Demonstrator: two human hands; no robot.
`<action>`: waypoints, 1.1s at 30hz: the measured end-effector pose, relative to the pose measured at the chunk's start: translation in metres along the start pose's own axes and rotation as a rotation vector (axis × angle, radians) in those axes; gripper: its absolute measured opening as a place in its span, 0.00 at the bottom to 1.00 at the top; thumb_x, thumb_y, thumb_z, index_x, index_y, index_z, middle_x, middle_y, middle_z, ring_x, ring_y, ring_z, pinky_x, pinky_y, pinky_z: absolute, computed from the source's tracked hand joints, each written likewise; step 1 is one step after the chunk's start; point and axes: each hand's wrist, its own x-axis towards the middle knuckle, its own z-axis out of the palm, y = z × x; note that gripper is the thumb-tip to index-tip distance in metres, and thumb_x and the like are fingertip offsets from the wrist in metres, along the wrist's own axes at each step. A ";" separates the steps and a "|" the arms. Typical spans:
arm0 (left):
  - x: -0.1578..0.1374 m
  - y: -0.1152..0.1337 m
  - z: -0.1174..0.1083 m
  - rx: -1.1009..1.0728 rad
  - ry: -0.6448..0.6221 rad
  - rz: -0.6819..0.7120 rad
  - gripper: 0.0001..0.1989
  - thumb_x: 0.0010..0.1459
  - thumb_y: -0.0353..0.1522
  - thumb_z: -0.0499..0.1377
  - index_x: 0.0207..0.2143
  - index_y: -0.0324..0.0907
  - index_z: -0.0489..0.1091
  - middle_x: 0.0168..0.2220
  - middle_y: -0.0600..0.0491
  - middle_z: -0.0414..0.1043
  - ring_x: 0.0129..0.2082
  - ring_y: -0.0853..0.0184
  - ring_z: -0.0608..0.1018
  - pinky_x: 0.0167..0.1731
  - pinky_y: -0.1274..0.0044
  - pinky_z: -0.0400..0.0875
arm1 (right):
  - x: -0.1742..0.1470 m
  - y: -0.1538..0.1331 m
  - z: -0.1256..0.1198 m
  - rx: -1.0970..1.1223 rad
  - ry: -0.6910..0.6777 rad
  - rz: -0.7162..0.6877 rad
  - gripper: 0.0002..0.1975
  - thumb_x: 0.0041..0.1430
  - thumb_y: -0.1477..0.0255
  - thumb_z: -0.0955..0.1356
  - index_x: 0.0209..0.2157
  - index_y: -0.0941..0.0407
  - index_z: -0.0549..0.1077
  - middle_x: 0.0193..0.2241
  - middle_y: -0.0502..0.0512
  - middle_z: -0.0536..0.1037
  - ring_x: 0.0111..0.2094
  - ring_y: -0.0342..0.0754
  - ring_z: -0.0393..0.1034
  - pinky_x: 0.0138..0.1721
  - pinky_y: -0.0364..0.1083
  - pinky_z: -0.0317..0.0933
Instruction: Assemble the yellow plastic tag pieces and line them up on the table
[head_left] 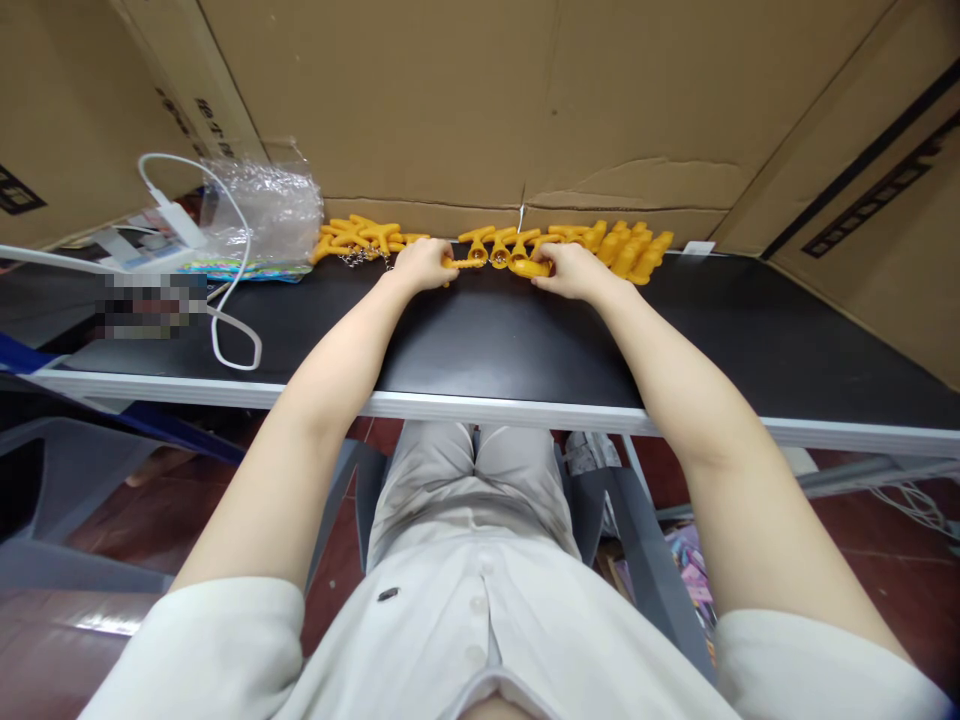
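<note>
Head view. Our left hand (421, 263): fingers pinched together on a slim yellow piece (469, 264). Our right hand (576, 271): fingers curled about a rounded yellow piece (530, 269). Both pieces: near the far edge of our black desk (495, 345). Along that edge, left to right: one clear plastic bag (262, 205), branched yellow pieces (379, 235) with metal chains (360, 258), one yellow cluster (621, 264).

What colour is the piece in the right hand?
The piece in the right hand is yellow-orange; the head view shows it best.
</note>
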 end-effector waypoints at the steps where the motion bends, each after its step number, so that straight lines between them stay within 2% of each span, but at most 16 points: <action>1: -0.001 0.001 -0.001 -0.009 -0.004 -0.001 0.15 0.60 0.34 0.69 0.51 0.47 0.84 0.54 0.45 0.85 0.61 0.45 0.81 0.65 0.62 0.74 | 0.000 0.000 0.000 0.005 0.002 0.000 0.20 0.65 0.70 0.74 0.57 0.56 0.82 0.51 0.63 0.87 0.52 0.62 0.83 0.56 0.52 0.71; 8: -0.009 0.013 -0.009 0.033 -0.034 0.030 0.19 0.65 0.35 0.66 0.57 0.43 0.83 0.56 0.42 0.84 0.61 0.45 0.81 0.65 0.63 0.74 | 0.002 0.002 0.003 0.009 0.069 -0.062 0.20 0.66 0.70 0.73 0.58 0.58 0.82 0.51 0.64 0.87 0.51 0.60 0.82 0.54 0.51 0.70; 14: -0.007 0.010 -0.006 0.041 -0.011 0.047 0.19 0.65 0.37 0.65 0.57 0.45 0.83 0.53 0.44 0.85 0.58 0.47 0.81 0.61 0.64 0.76 | 0.005 0.012 0.010 -0.041 0.118 -0.045 0.20 0.65 0.71 0.73 0.57 0.57 0.84 0.54 0.65 0.86 0.55 0.64 0.82 0.56 0.54 0.72; 19: -0.006 0.010 -0.005 0.036 0.002 0.082 0.20 0.65 0.37 0.64 0.57 0.46 0.82 0.53 0.44 0.85 0.57 0.47 0.81 0.60 0.64 0.75 | 0.007 0.017 0.012 -0.020 0.141 -0.083 0.21 0.66 0.68 0.72 0.58 0.58 0.83 0.53 0.66 0.87 0.54 0.64 0.81 0.55 0.56 0.72; 28: -0.010 0.015 -0.003 0.058 0.038 0.205 0.22 0.72 0.41 0.60 0.63 0.44 0.78 0.59 0.41 0.83 0.61 0.47 0.81 0.61 0.63 0.74 | 0.009 0.009 0.016 0.121 0.194 -0.235 0.24 0.72 0.60 0.72 0.62 0.57 0.81 0.58 0.70 0.81 0.58 0.68 0.79 0.63 0.64 0.70; 33: -0.016 0.021 -0.007 0.072 0.034 0.204 0.22 0.71 0.39 0.60 0.64 0.46 0.77 0.58 0.41 0.83 0.60 0.46 0.81 0.60 0.62 0.74 | 0.013 0.008 0.021 0.220 0.195 -0.282 0.27 0.72 0.56 0.74 0.64 0.55 0.80 0.60 0.69 0.79 0.61 0.69 0.77 0.68 0.70 0.68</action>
